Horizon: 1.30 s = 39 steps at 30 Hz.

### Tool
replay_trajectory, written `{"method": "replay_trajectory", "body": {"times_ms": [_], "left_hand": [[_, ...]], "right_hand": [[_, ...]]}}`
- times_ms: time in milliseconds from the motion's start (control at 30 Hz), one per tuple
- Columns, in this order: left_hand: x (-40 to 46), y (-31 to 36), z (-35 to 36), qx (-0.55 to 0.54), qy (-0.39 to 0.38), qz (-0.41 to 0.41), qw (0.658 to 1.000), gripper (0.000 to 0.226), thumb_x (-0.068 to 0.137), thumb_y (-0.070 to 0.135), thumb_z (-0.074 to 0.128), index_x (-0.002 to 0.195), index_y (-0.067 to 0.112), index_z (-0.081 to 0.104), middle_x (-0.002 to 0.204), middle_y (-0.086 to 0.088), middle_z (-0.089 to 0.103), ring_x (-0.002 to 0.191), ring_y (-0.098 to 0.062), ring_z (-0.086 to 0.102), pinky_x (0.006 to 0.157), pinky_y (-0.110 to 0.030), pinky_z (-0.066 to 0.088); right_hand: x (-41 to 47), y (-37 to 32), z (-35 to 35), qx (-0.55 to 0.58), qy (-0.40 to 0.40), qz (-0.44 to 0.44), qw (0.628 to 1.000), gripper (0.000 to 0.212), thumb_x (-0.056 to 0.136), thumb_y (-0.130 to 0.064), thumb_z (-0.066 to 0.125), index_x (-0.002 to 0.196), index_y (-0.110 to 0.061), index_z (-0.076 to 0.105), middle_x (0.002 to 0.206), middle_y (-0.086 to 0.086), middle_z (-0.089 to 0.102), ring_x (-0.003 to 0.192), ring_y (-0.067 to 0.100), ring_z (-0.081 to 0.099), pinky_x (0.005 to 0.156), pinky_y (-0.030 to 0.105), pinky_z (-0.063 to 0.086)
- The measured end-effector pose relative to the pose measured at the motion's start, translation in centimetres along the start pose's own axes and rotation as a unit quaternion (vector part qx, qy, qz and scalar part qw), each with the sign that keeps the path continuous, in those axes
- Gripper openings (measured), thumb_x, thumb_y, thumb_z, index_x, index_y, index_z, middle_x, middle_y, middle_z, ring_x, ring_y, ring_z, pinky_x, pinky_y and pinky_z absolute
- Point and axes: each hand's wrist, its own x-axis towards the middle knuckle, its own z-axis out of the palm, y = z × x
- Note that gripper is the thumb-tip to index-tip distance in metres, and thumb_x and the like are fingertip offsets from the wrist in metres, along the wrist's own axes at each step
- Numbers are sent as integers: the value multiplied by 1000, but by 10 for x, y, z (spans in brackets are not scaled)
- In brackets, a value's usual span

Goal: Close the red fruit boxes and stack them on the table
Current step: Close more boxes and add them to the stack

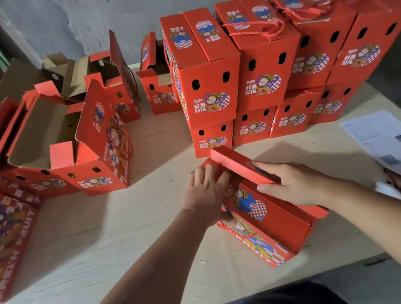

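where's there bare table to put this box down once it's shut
Bare table lies left of the box being closed, between it and the open boxes. A bare strip runs from there back to the stacked closed boxes. It is crowded on the right near the papers. The left hand and right hand work the flaps.

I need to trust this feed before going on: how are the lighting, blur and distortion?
Head view: light comes from the upper right, with dark shadows left of the stack and the open boxes; wide-angle bending at the edges; far-right boxes and paper smeared; the hands and the box they close are sharp enough.
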Motion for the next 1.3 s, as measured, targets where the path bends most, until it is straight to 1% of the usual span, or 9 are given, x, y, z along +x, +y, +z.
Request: {"method": "replay_trajectory", "body": {"times_ms": [133,300,500,633,733,833,933,1067,1300], "left_hand": [[-27,-8,6,-69,59,34,995,118,49,81,81,145,26,42,144,-4,42,138,-30,35,127,-47,18],[-54,-10,17,-79,147,16,986,107,43,87,74,126,22,58,124,2,60,114,-26,55,107,-41,36],[-69,-9,27,-131,209,12,969,108,61,96,66,130,12,65,131,-2,66,123,-28,59,114,-49,41],[-83,-11,36,-312,295,-50,902,60,91,61,69,127,14,71,134,10,65,132,-18,57,107,-43,49],[-84,-8,35,-369,339,-158,851,34,94,44,68,119,20,69,121,14,63,113,-9,61,89,-43,58],[-65,-16,25,-385,248,-235,857,65,90,48,75,146,25,52,140,1,49,126,-14,53,101,-39,54],[-42,-33,9,-408,96,-191,887,78,94,51,69,160,30,35,155,1,41,137,-21,50,106,-45,52],[-32,-33,6,-313,-5,-148,938,87,94,71,47,165,39,10,165,5,30,141,-30,41,112,-51,44],[-26,-17,11,-294,57,-235,925,69,100,70,29,163,44,17,157,5,45,133,-28,56,97,-47,56]], "right_hand": [[4,-8,-1,-22,-46,-36,998,73,93,-65,58,157,-53,25,155,-22,45,136,3,50,110,35,49],[8,-20,16,-41,-26,-83,995,71,93,-66,61,154,-54,27,153,-21,45,127,1,53,101,30,52],[1,-13,30,-129,20,-76,988,84,85,-86,38,158,-48,21,149,-19,43,125,9,54,87,33,55],[3,-11,36,-193,46,-87,976,85,86,-88,25,160,-47,18,143,-14,47,117,20,60,83,35,53],[5,-12,41,-236,59,-85,966,81,89,-86,15,160,-46,12,141,-11,47,116,24,59,87,39,52],[6,-13,45,-255,65,-86,961,77,93,-82,13,160,-45,8,139,-9,46,114,24,59,86,39,51],[7,-11,47,-259,58,-86,960,75,95,-79,15,160,-44,5,140,-8,45,118,22,57,91,39,50],[9,-10,50,-269,64,-81,958,75,95,-76,15,161,-42,5,138,-9,43,118,22,54,93,40,44],[11,-14,49,-279,44,-67,957,71,96,-70,9,160,-43,-3,145,-8,39,122,23,50,97,40,40]]}}
